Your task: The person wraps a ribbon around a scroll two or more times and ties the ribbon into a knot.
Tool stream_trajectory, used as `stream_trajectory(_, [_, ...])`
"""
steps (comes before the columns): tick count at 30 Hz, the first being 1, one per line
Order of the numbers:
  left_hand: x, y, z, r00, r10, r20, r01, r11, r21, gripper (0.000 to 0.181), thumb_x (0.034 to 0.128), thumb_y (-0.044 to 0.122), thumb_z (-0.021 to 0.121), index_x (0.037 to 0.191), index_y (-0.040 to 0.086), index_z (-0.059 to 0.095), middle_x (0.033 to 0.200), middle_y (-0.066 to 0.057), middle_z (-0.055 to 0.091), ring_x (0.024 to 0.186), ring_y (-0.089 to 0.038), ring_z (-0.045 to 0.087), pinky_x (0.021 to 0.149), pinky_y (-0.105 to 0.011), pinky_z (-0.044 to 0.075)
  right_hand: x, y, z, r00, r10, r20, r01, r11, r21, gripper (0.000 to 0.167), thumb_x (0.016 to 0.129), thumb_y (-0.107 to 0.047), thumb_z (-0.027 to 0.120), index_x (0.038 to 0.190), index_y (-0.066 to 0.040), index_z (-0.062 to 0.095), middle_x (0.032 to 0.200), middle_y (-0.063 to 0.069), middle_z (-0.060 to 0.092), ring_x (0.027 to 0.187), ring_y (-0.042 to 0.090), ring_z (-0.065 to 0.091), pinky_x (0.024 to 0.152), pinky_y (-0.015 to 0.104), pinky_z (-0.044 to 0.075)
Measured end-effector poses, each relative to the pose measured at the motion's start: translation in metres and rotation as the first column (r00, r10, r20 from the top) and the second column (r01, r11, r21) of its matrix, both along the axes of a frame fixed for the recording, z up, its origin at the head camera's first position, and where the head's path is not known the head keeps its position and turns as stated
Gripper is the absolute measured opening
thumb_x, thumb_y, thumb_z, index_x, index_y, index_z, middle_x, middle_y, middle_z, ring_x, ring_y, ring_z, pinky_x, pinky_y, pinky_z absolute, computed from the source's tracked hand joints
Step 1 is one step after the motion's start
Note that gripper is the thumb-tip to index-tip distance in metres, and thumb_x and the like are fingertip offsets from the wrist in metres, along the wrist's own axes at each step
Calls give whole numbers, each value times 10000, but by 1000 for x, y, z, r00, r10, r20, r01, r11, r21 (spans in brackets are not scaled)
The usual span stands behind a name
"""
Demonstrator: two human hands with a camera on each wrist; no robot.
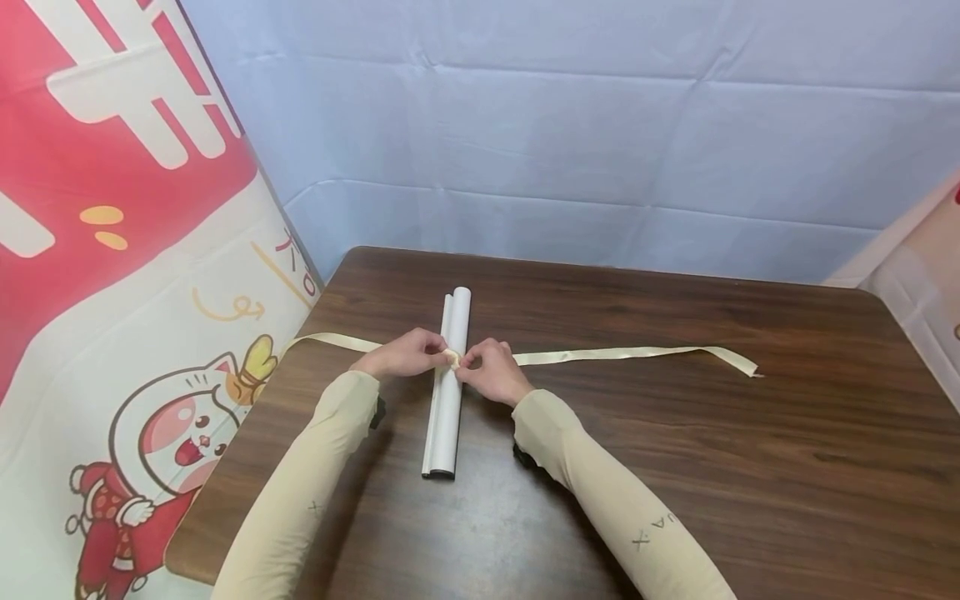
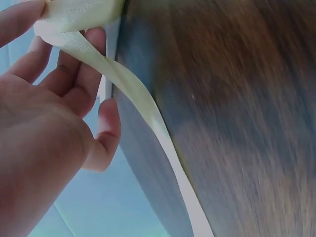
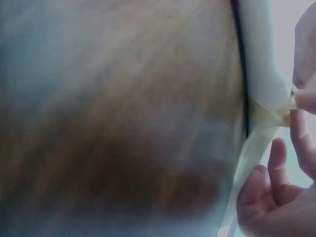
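A white roll (image 1: 447, 425), dark at its near end, lies lengthwise on the wooden table. A cream ribbon (image 1: 600, 355) crosses its middle, one tail running to the left table edge, the other far to the right. At the crossing, my left hand (image 1: 408, 354) pinches the ribbon between thumb and fingertips. Close opposite, my right hand (image 1: 495, 369) also pinches the ribbon there, above the roll. A loop of ribbon (image 2: 81, 19) shows by the left fingers in the left wrist view. How the ribbon is wound between the fingertips is partly hidden.
The dark wooden table (image 1: 712, 467) has rounded corners. Behind it hangs a pale blue cloth (image 1: 562, 150). A red and white printed banner (image 1: 112, 292) with a cartoon cat stands along the left side.
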State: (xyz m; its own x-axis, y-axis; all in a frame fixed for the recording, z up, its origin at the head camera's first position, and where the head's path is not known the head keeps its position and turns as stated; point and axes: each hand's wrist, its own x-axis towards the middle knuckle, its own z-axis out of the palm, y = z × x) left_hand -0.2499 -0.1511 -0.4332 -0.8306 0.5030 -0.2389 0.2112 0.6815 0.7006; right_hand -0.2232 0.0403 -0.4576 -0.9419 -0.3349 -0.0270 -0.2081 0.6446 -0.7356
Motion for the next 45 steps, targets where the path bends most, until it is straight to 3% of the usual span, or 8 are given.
stream_trajectory(5, [1,-3,1,1000,2,6,-2,999,-32,189,948,235,572,928,88,689,678,35,436,639,-129,376,617,-263,335,-2,7,6,993,83,86,-80,996,-40,99,844,-203,648,812,-115,678,930,49,617,853,187,529,752,278,431])
stream_trajectory(9, [2,-6,3,1000,1,7,-1,999,-41,167,913,173,562,952,85,698,756,23,542,705,-131,435,662,-262,364,-3,12,9,977,130,170,-113,988,-109,124,862,-216,641,813,-103,656,858,13,631,698,130,508,624,238,410])
stream_trajectory(15, [2,-11,2,1000,17,8,-17,999,-39,134,891,180,607,936,96,700,851,3,637,788,-136,488,715,-264,394,-7,22,9,967,145,210,-103,974,-200,116,832,-218,668,841,-102,668,848,2,635,639,131,518,574,233,426])
stream_trajectory(23, [2,-16,-1,999,36,-1,-36,997,-69,132,887,235,628,841,114,654,764,28,565,748,-133,467,705,-276,383,-7,31,11,954,231,191,-165,937,-307,64,801,-102,674,828,-45,687,1004,76,720,702,156,564,584,373,521])
stream_trajectory(30, [3,-19,0,999,42,14,-41,999,-22,105,898,186,617,881,86,646,774,18,563,731,-135,459,673,-271,377,-8,34,9,934,268,235,-182,925,-334,47,830,-62,601,855,-29,624,662,10,623,560,145,546,539,292,473])
stream_trajectory(34, [3,-21,-1,998,56,26,-56,998,1,130,906,178,606,907,56,651,787,-14,577,726,-137,463,670,-272,386,-9,37,11,921,290,258,-220,938,-269,75,853,-92,568,892,-47,614,634,-37,559,519,98,465,523,233,402])
stream_trajectory(40, [3,-24,-3,997,75,20,-75,997,33,157,925,190,580,900,48,640,800,-24,609,726,-132,471,667,-269,389,-11,45,16,884,339,323,-269,932,-242,178,857,-106,561,1001,-14,609,570,-55,446,470,64,363,483,207,326])
stream_trajectory(45, [3,-26,-4,997,70,23,-71,996,47,154,933,186,568,906,48,632,828,-37,635,762,-140,506,685,-264,401,-13,55,21,834,398,383,-324,914,-243,235,865,-148,596,1046,-10,653,589,-40,467,484,77,395,507,226,345])
